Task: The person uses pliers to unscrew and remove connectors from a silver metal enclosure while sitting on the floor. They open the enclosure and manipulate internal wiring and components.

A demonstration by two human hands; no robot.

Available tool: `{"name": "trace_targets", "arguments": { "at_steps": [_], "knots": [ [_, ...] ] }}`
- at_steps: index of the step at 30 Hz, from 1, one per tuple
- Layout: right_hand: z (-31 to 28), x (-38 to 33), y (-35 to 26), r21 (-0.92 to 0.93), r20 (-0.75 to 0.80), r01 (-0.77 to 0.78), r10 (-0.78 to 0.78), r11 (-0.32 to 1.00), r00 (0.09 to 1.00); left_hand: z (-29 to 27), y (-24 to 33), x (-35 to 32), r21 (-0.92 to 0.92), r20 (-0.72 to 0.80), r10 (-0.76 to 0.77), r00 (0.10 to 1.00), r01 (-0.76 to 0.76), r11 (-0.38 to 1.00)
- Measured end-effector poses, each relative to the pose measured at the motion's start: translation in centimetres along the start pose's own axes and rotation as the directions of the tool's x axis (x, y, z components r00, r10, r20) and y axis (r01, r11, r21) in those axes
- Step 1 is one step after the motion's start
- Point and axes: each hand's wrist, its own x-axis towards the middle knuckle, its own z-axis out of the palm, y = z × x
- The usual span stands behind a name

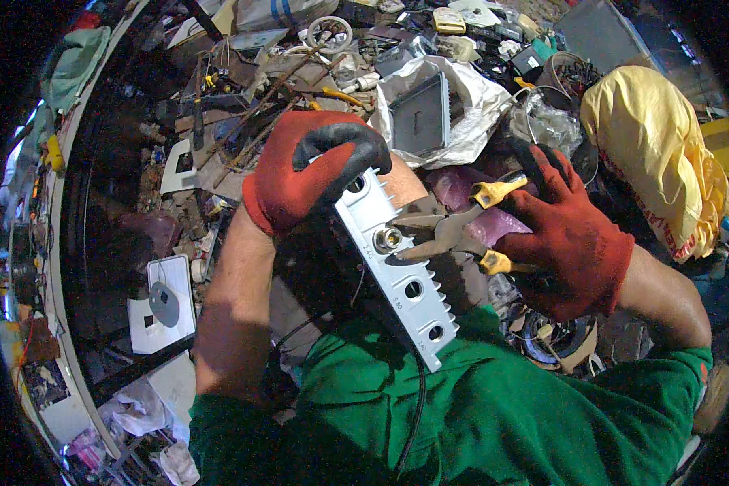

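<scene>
My left hand [316, 166], in a red and black glove, is closed round the upper end of a pale grey finned metal housing [419, 317]. The housing slants down toward my green shirt, with several round holes along its face. A threaded metal connector [388, 238] stands out of one hole. My right hand [571, 235], gloved the same way, grips pliers [449, 232] with yellow handles, its fingers spread across both handles. The plier jaws are apart, one on each side of the connector; whether they touch it I cannot tell. A black cable [419, 405] hangs below the housing's lower end.
Beyond my hands, a white sack [478, 93] holds a grey tray-like panel [420, 116]. A full yellow sack [652, 146] stands at the right. Mixed scrap, rods and tools cover the ground at the back. White plastic covers [162, 304] lie at the left beside a dark metal frame.
</scene>
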Motion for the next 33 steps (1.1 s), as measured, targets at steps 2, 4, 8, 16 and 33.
{"name": "trace_targets", "arguments": {
  "at_steps": [2, 4, 8, 16, 33],
  "knots": [
    [-0.4, 0.1, -0.7, -0.029, -0.015, -0.008, 0.008, 1.0, 1.0, -0.2, 0.3, -0.2, -0.033, 0.002, 0.001, 1.0, -0.001, 0.999],
    [-0.7, 0.4, -0.9, -0.07, -0.041, -0.001, -0.002, 0.998, 0.999, -0.4, 0.5, -0.4, -0.017, -0.009, -0.02, 1.0, 0.019, 1.0],
    [-1.3, 0.7, -0.9, -0.111, -0.055, 0.022, -0.028, 0.994, 0.998, 0.2, -0.2, -0.8, -0.061, -0.063, 0.057, 0.996, -0.061, 0.996],
    [-3.6, 1.3, -2.2, -0.162, -0.038, 0.019, -0.026, 0.987, 0.999, 0.4, -1.2, -1.2, 0.047, -0.11, 0.149, 0.983, -0.145, 0.988],
    [-4.8, 0.7, -2.3, -0.087, -0.122, 0.049, -0.06, 0.995, 0.991, -2.0, 1.4, -1.5, 0.099, -0.045, 0.041, 0.998, -0.037, 0.994]
  ]
}}
